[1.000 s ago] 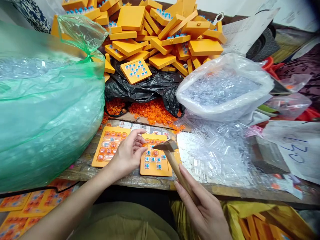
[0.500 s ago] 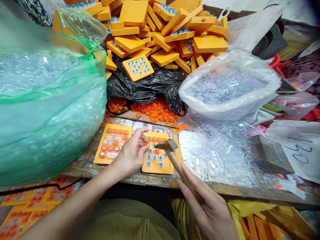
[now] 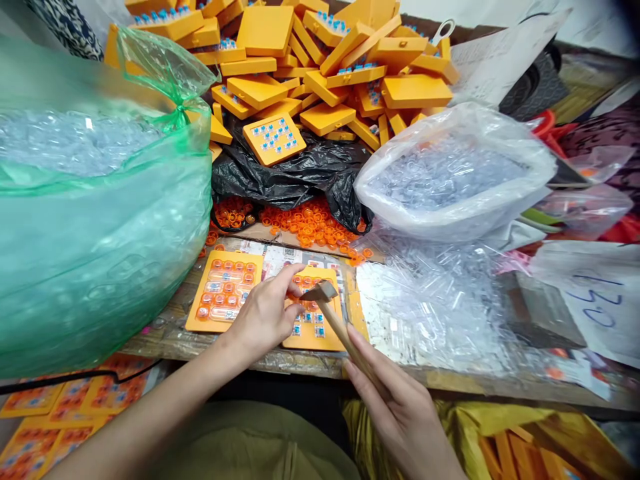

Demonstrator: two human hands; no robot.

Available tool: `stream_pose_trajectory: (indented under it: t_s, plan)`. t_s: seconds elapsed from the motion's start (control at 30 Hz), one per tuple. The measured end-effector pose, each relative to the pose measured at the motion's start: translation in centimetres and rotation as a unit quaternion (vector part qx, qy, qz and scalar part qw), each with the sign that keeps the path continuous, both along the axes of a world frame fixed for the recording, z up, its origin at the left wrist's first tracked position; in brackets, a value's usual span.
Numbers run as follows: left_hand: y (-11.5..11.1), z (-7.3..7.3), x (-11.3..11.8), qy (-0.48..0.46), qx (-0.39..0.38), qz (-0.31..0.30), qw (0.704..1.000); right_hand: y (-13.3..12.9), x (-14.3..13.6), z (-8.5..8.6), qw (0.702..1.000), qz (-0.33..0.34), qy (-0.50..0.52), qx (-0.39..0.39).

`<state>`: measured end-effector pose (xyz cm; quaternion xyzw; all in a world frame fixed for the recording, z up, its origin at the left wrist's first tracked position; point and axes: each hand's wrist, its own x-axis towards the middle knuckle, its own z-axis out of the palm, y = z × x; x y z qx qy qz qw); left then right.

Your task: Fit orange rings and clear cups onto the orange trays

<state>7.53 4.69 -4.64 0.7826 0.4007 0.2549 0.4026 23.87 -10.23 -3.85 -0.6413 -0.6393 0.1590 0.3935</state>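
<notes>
My right hand (image 3: 405,407) is wrapped round the wooden handle of a hammer (image 3: 345,333). Its metal head sits over the upper middle of a yellow panel (image 3: 320,342), which carries orange rings and blue-topped switches. Curled at that panel's left side is my left hand (image 3: 270,310), its fingertips close to the hammer head. Whether a small piece is between those fingertips is hidden. Left of this hand lies a second yellow panel (image 3: 197,319), fitted with orange rings and clear caps.
Loose orange rings (image 3: 315,223) spill from a black bag (image 3: 280,177) behind the panels. Yellow cases (image 3: 265,33) are piled at the back. A green bag (image 3: 115,267) of clear parts bulges at left; a white bag (image 3: 450,213) and loose clear pieces (image 3: 440,307) are at right.
The hammer has moved slightly left, its head now nearer my left fingertips. My left hand has shifted a little; the orange piece earlier at its fingertips is no longer clearly visible.
</notes>
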Motion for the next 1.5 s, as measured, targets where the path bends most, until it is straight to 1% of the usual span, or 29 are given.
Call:
stream_pose_trajectory:
  t_s: [0.13, 0.23, 0.27, 0.4, 0.43, 0.5, 0.57, 0.67, 0.73, 0.87, 0.93, 1.03, 1.07, 1.13, 1.2, 1.27, 1.33, 1.37, 1.43, 1.5]
  plan:
    - [0.1, -0.3, -0.1, -0.016, -0.013, 0.005, 1.000, -0.1, 0.0, 0.4, 0.999, 0.002, -0.004, 0.038]
    - [0.1, -0.3, 0.0, -0.032, -0.007, -0.002, 0.999, -0.3, -0.1, 0.1, 1.000, 0.015, -0.004, 0.022]
    - [0.1, -0.3, -0.1, -0.040, -0.006, -0.004, 0.999, -0.4, -0.1, 0.0, 1.000, 0.009, 0.000, 0.018]
    - [-0.4, 0.1, -0.7, -0.076, -0.002, 0.004, 0.997, -0.9, 0.0, 0.1, 0.997, -0.075, 0.010, 0.031]
    - [-0.6, 0.2, -0.9, -0.077, 0.004, 0.003, 0.997, -1.0, 0.1, 0.1, 0.996, -0.084, 0.008, 0.027]
    - [-1.2, 0.3, -1.3, -0.062, 0.017, -0.015, 0.998, -1.1, 0.3, 0.2, 0.998, -0.064, 0.005, 0.016]
    - [-1.7, 0.2, -1.5, -0.041, 0.032, -0.036, 0.998, -1.1, 0.4, 0.0, 1.000, -0.015, 0.001, 0.002]
    - [-2.1, -0.2, -1.6, -0.030, 0.039, -0.033, 0.998, -1.1, 0.5, 0.0, 0.999, 0.033, -0.006, -0.016]
    - [-2.0, -0.5, -1.6, -0.037, 0.029, -0.024, 0.999, -1.3, 0.5, 0.2, 0.999, 0.034, -0.013, -0.021]
    - [-1.7, -1.0, -1.4, -0.043, -0.001, -0.016, 0.999, -2.0, 0.4, 1.0, 0.999, -0.018, -0.032, -0.004]
    - [-1.7, -1.1, -1.3, -0.040, -0.016, -0.012, 0.999, -2.0, 0.3, 1.0, 0.999, -0.004, -0.040, -0.014]
    - [-1.9, -1.0, -1.4, -0.033, -0.033, -0.014, 0.999, -1.6, 0.3, 0.8, 0.998, 0.051, -0.029, -0.035]
    - [-1.9, -0.9, -1.5, -0.029, -0.035, -0.018, 0.999, -1.5, 0.2, 0.6, 0.997, 0.059, -0.020, -0.035]
    - [-1.6, -0.4, -1.8, -0.016, -0.035, -0.034, 0.999, -1.4, 0.2, 0.2, 0.998, 0.052, 0.006, -0.029]
    - [-0.6, 0.4, -1.7, 0.000, -0.017, -0.044, 0.999, -1.4, 0.3, -0.3, 0.998, 0.014, 0.046, -0.033]
    - [1.3, 1.4, -1.3, 0.030, 0.041, -0.029, 0.998, -1.4, 0.5, -1.1, 0.991, -0.071, 0.108, -0.037]
    - [3.9, 2.4, -0.4, 0.081, 0.114, 0.004, 0.990, -1.0, 0.8, -1.9, 0.967, -0.162, 0.189, -0.049]
    - [5.4, 2.7, 0.2, 0.115, 0.137, 0.018, 0.984, -0.7, 1.0, -2.2, 0.952, -0.194, 0.231, -0.057]
    - [8.1, 3.0, 1.2, 0.148, 0.145, 0.041, 0.977, 0.0, 1.2, -2.5, 0.924, -0.220, 0.304, -0.075]
    - [10.2, 2.7, 1.7, 0.161, 0.129, 0.045, 0.977, 0.5, 1.2, -2.3, 0.903, -0.231, 0.355, -0.076]
